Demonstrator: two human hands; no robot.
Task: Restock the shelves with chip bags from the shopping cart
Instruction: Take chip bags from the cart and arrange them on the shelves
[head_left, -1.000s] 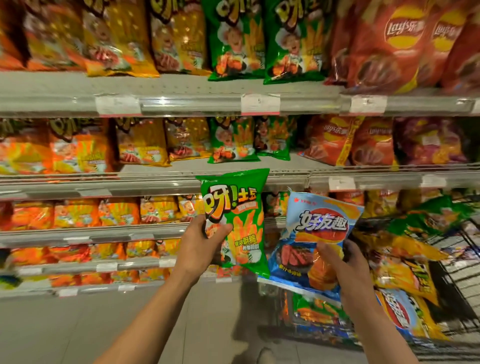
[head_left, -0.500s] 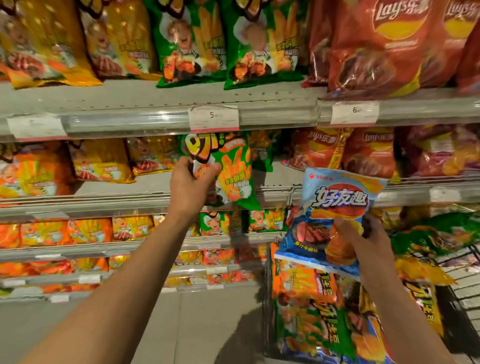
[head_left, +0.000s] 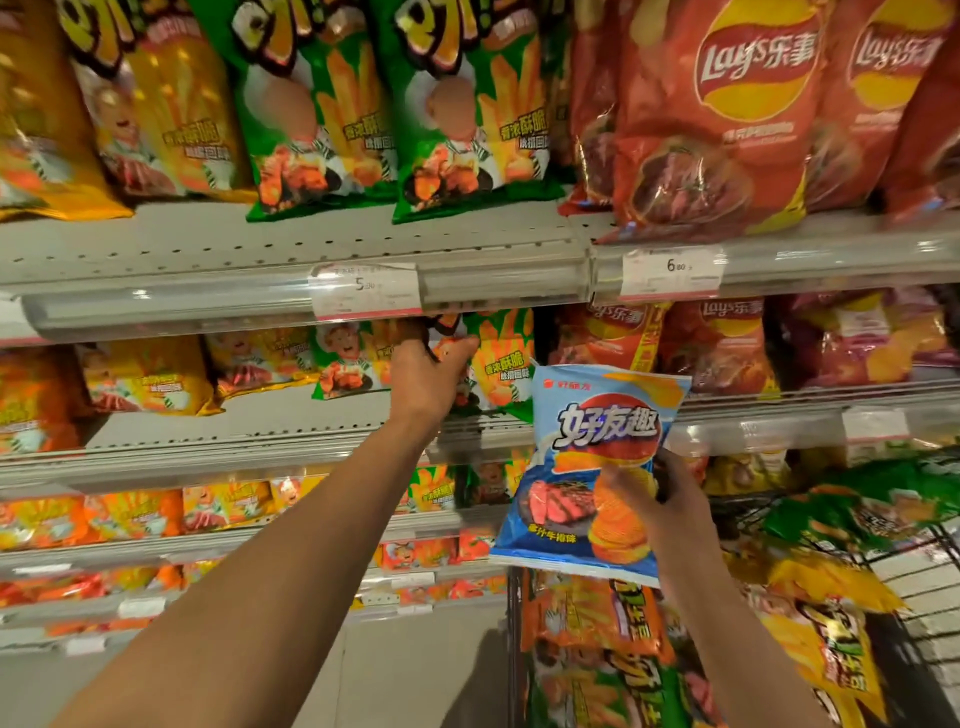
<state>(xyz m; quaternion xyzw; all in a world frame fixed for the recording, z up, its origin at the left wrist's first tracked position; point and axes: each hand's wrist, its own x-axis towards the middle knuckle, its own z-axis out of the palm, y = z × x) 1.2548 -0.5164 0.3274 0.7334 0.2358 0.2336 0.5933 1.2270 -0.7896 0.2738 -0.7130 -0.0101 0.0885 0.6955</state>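
Pressing a light, crinkly green bag (head_left: 498, 358) onto the second shelf's front edge (head_left: 260, 447) with left hand (head_left: 428, 371) fingers clenched round it, right hand (head_left: 670, 506) pinching the puffy blue bag (head_left: 597, 457) at its side above the cart (head_left: 924, 571).

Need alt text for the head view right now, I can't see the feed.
The left hand pushes a green chip bag onto the second shelf; the right hand holds a blue chip bag over the shopping cart.

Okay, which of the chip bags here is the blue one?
The blue bag held up in the right hand, in front of the shelves. The left hand holds a green bag; no other blue bag shows clearly.
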